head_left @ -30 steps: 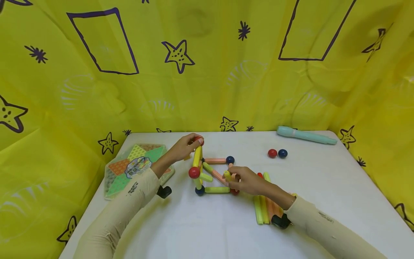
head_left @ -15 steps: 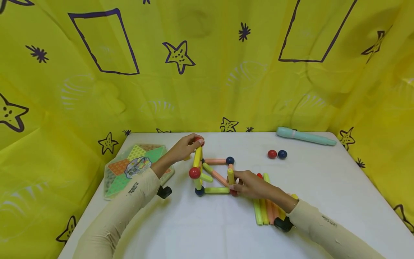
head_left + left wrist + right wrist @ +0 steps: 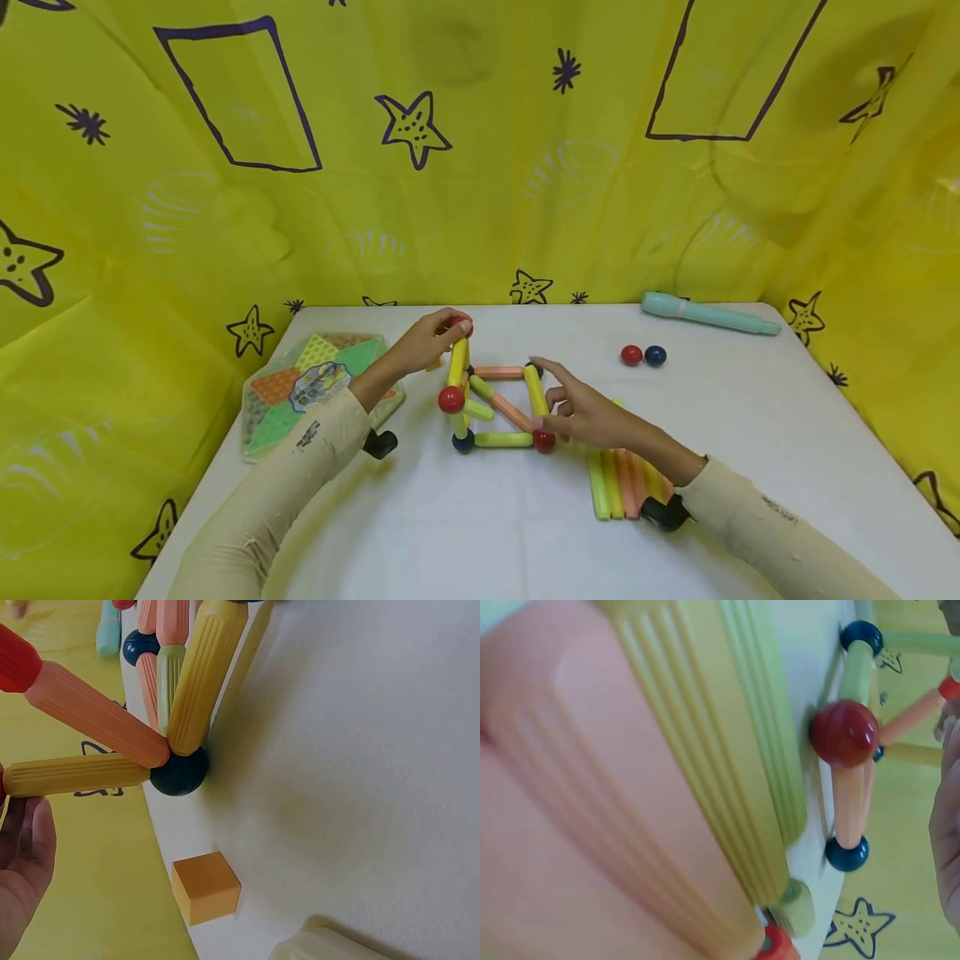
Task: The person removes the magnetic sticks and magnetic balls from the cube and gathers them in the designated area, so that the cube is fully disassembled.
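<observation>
My left hand grips a red ball at the upper back corner of a ball-and-rod frame. A yellow rod runs from there to another raised red ball. My right hand is at the frame's right side, index finger straight towards the back navy ball, thumb near the front red ball. Between these balls appears another yellow rod; whether it stands or lies, I cannot tell. In the left wrist view, yellow and orange rods meet at a navy ball.
Several rods lie side by side under my right forearm. Loose red and navy balls sit at the back right, near a teal wand-like object. A colourful case and an orange block are at the left.
My right fingers have spread from their pinch on the yellow rod, the index reaching away towards the back navy ball. That rod now spans the gap between the right-side balls. My left hand stays put.
</observation>
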